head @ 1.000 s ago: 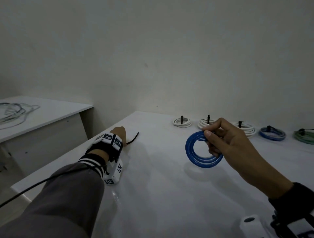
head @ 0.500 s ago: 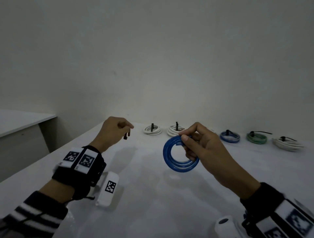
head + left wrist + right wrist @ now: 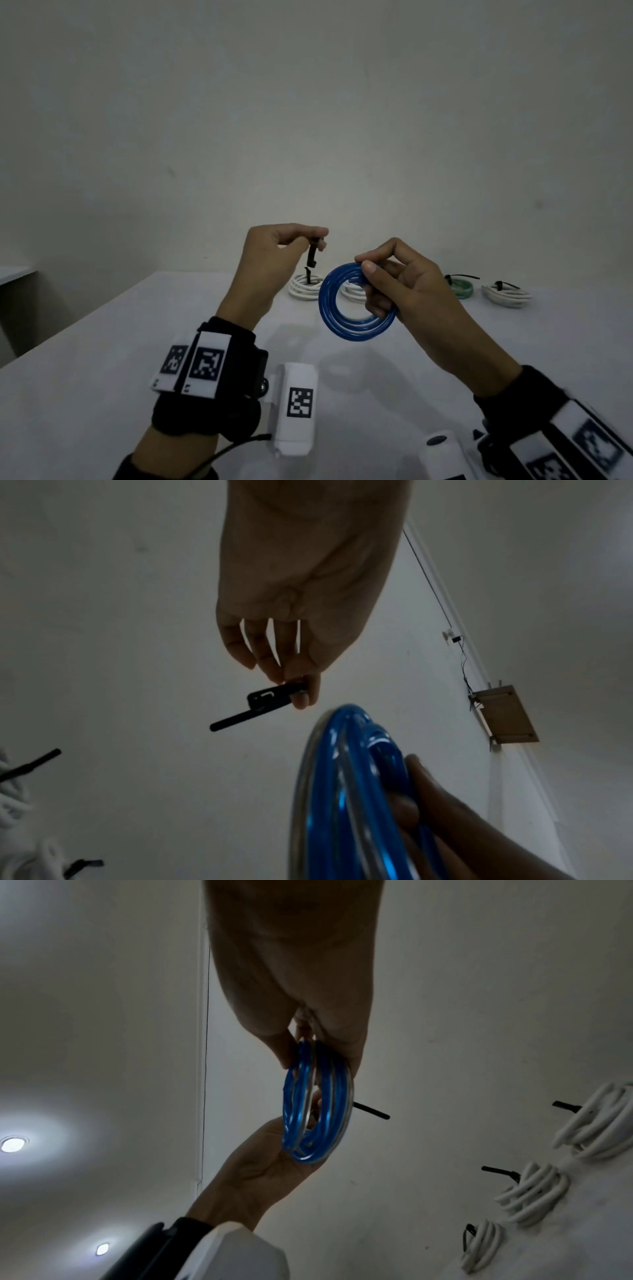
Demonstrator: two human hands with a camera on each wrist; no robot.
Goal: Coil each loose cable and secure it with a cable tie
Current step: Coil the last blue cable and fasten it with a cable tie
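My right hand (image 3: pixel 394 284) grips a coiled blue cable (image 3: pixel 346 322) by its right side and holds it upright above the white table (image 3: pixel 102 342). My left hand (image 3: pixel 291 246) is raised just left of the coil and pinches a short black cable tie (image 3: pixel 312 255) between thumb and fingertips, so that the tie hangs down. In the left wrist view the cable tie (image 3: pixel 263 704) points away from the fingers, close to the top of the blue coil (image 3: pixel 346 791). The right wrist view shows the blue coil (image 3: pixel 316 1102) edge-on in my fingers.
Tied coils line the table's far edge: white coils (image 3: pixel 305 287) behind my hands, a green coil (image 3: pixel 460 287) and another white coil (image 3: pixel 507 294) to the right. The right wrist view shows white tied coils (image 3: pixel 531 1194) in a row. A wall stands right behind them.
My left hand picked the black cable tie off the table at the left, lifted it and carried it rightward up beside the blue coil. My right hand kept its hold on the coil.
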